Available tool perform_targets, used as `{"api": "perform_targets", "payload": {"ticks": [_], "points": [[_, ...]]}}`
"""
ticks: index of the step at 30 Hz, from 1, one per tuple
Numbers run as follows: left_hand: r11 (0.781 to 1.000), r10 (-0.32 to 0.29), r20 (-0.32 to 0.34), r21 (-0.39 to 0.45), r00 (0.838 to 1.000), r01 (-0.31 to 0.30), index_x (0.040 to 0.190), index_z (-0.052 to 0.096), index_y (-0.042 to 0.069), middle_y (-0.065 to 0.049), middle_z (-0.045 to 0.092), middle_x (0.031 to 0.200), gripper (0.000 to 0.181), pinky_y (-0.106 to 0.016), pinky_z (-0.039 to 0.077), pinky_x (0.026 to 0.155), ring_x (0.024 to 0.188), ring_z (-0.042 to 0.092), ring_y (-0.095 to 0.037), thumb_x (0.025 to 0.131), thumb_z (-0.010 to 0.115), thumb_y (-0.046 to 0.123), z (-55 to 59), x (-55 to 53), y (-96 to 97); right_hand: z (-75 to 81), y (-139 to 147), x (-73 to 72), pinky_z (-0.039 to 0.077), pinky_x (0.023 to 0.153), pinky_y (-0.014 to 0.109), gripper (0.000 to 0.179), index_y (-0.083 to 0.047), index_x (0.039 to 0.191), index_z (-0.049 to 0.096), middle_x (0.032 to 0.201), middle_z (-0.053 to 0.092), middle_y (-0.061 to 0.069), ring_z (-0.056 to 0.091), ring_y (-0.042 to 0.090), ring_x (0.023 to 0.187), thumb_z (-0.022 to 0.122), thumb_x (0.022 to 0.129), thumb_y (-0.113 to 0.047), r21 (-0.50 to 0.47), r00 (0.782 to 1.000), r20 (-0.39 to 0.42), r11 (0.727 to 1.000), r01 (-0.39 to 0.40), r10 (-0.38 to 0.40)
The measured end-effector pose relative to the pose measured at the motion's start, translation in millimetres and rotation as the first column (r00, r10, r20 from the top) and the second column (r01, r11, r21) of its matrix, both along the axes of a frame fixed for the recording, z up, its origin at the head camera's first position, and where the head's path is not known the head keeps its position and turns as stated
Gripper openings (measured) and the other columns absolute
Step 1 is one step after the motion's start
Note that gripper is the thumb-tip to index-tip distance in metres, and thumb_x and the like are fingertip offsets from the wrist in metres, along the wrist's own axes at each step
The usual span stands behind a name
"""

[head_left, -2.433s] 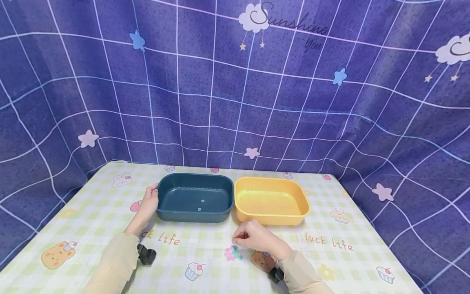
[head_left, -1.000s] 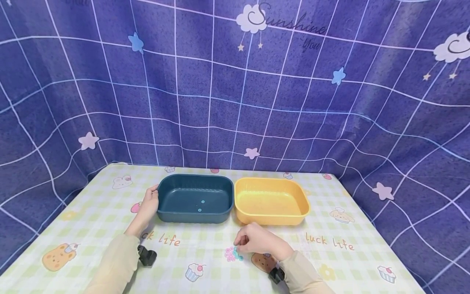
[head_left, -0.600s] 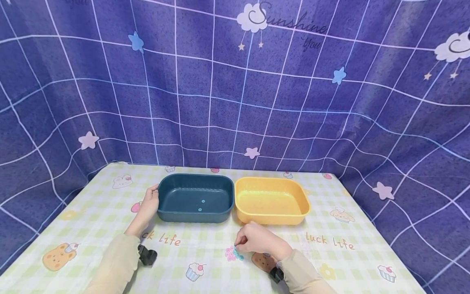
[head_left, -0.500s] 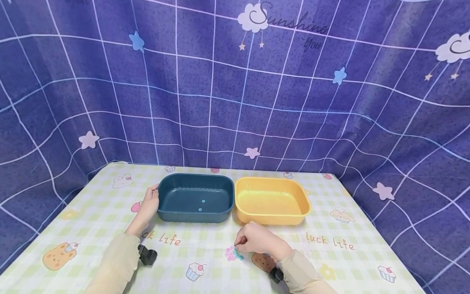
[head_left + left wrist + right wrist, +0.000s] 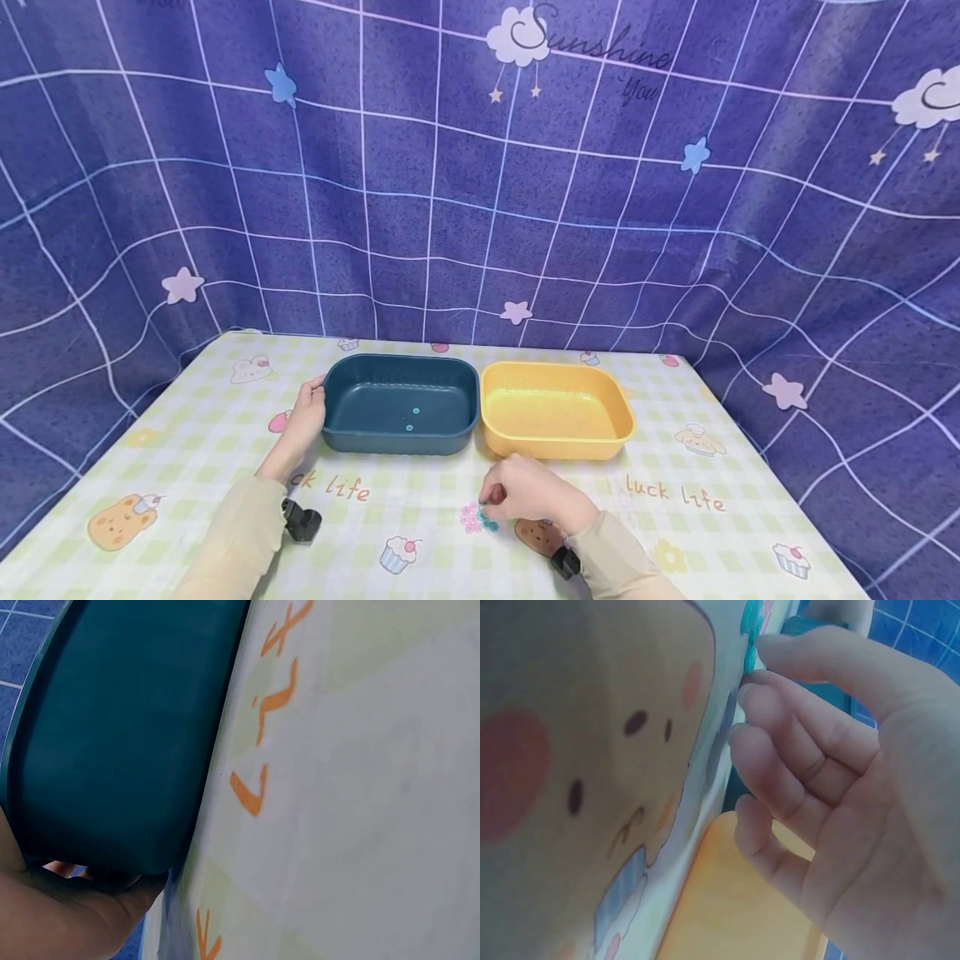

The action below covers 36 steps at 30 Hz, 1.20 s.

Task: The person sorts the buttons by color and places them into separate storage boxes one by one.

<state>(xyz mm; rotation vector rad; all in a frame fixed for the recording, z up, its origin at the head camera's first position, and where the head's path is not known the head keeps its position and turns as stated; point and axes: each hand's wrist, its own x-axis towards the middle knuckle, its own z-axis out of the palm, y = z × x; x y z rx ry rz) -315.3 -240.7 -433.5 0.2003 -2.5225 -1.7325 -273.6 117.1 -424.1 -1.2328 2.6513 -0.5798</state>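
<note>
My left hand (image 5: pixel 305 417) holds the left end of the dark teal basin (image 5: pixel 400 444). In the left wrist view its thumb (image 5: pixel 139 896) lies against the basin's end, and the other fingers are mostly hidden. Two small teal beads (image 5: pixel 416 411) lie inside that basin. My right hand (image 5: pixel 528 490) is low over a little heap on the cloth, its thumb and forefinger pinching at a teal bead (image 5: pixel 750 658). The fingertips partly cover the teal beads (image 5: pixel 491 525) there. Pink beads (image 5: pixel 471 518) sit just left of them.
A yellow basin (image 5: pixel 555 450) stands beside the teal one, behind my right hand; no beads show in it. The table wears a checked cloth (image 5: pixel 420 517) with printed cartoons. A blue patterned curtain (image 5: pixel 465 208) hangs behind and at both sides.
My right hand has come down slightly and its fingertips have moved onto the teal beads. The left hand and both basins have stayed put.
</note>
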Motion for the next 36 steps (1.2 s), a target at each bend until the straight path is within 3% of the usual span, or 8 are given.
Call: {"api": "perform_targets", "payload": {"ticks": [8, 19, 28, 36], "points": [[1.000, -0.001, 0.009, -0.003, 1.000, 0.001, 0.148, 0.007, 0.000, -0.025, 0.008, 0.154, 0.053, -0.054, 0.006, 0.116, 0.143, 0.002, -0.040, 0.103, 0.008, 0.027, 0.3, -0.1, -0.1, 3.9, -2.7, 2.5, 0.044, 0.062, 0.008, 0.004, -0.016, 0.082, 0.075, 0.072, 0.063, -0.015, 0.050, -0.008, 0.063, 0.072, 0.080, -0.013, 0.009, 1.000, -0.005, 1.000, 0.006, -0.006], [1.000, 0.002, 0.012, -0.004, 1.000, -0.002, 0.148, 0.007, 0.000, -0.024, 0.007, 0.155, 0.053, -0.054, 0.006, 0.116, 0.143, 0.002, -0.040, 0.103, 0.008, 0.028, 0.9, 0.1, 0.8, -1.0, -5.4, 2.3, 0.040, 0.062, 0.003, 0.005, -0.016, 0.082, 0.076, 0.073, 0.067, -0.013, 0.051, -0.011, 0.064, 0.072, 0.079, -0.018, 0.062, 0.987, -0.157, 0.998, -0.027, 0.037], [1.000, 0.009, 0.003, -0.012, 1.000, -0.009, 0.148, 0.008, -0.002, -0.026, 0.008, 0.154, 0.053, -0.054, 0.006, 0.116, 0.142, 0.002, -0.040, 0.103, 0.009, 0.026, -0.5, -1.5, 0.1, -3.9, -1.7, -1.5, 0.032, 0.053, 0.008, 0.004, -0.018, 0.075, 0.071, 0.061, 0.051, -0.013, 0.038, -0.004, 0.056, 0.070, 0.079, -0.016, -0.015, 0.990, -0.138, 1.000, -0.012, 0.009], [1.000, 0.003, 0.005, -0.012, 1.000, -0.003, 0.148, 0.007, 0.000, -0.025, 0.007, 0.154, 0.053, -0.053, 0.005, 0.116, 0.143, 0.001, -0.039, 0.103, 0.009, 0.027, -1.5, -0.5, -0.9, 0.9, -0.6, -2.7, 0.029, 0.052, 0.009, 0.004, -0.018, 0.074, 0.069, 0.061, 0.047, -0.012, 0.036, -0.005, 0.056, 0.069, 0.077, -0.017, -0.037, 0.985, -0.172, 0.999, 0.010, -0.016]]}}
